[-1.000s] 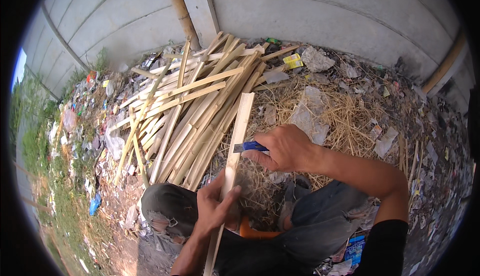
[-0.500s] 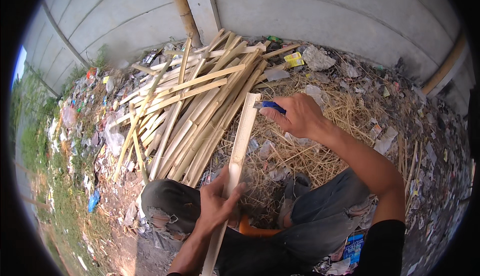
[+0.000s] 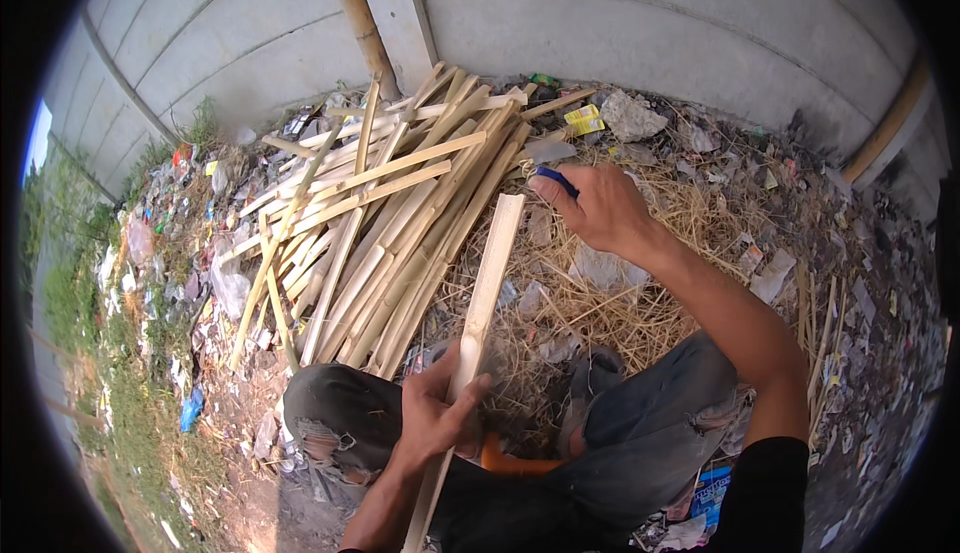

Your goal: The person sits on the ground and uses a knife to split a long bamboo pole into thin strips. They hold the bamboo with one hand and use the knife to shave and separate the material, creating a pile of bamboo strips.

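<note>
Jutting from both sides of left hand (image 3: 434, 415): bamboo strip (image 3: 485, 301).

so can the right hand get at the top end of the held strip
Probably yes: the right hand, holding a blue tool, is close to the strip's top end, with nothing visible between; the left hand grips lower down.

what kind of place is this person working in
Probably an outdoor, makeshift work spot: a large pile of split bamboo strips lies before a grey concrete panel wall, and plastic scraps litter the ground.
</note>
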{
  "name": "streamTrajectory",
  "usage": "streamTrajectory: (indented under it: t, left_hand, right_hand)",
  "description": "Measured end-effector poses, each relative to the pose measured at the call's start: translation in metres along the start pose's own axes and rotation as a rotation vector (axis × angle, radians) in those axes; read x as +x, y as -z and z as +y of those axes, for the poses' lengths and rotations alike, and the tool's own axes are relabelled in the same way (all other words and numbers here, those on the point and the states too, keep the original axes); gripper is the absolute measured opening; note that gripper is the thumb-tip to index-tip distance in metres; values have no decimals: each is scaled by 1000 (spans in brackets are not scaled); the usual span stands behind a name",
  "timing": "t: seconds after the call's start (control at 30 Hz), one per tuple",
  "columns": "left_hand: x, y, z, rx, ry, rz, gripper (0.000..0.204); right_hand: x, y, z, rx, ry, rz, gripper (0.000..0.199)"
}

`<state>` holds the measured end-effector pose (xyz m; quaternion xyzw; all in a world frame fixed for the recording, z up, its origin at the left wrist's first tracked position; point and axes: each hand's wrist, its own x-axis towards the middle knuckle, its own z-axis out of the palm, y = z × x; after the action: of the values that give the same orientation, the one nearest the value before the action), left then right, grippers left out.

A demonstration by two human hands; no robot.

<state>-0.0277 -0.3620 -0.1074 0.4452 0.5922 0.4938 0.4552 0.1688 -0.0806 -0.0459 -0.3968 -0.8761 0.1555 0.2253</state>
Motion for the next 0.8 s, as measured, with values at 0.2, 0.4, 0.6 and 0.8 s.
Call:
streamTrajectory:
  t: [0.2,0.4,0.6,0.8]
  left_hand:
    - [1,0,19,-188,98,-43,51]
    - [8,7,18,-324,120,-191,58]
    - [5,9,11,-395,195,-134,64]
    - [8,6,8,-390,191,-119,64]
  right_hand:
    - [-20,11,7,81,71,-7,68]
    - [-58,-16,-54,90,387,-135,62]
    - [-28,-5,-44,207,157,-138,60]
    - [-62,-20,-67,58,353,-339,67]
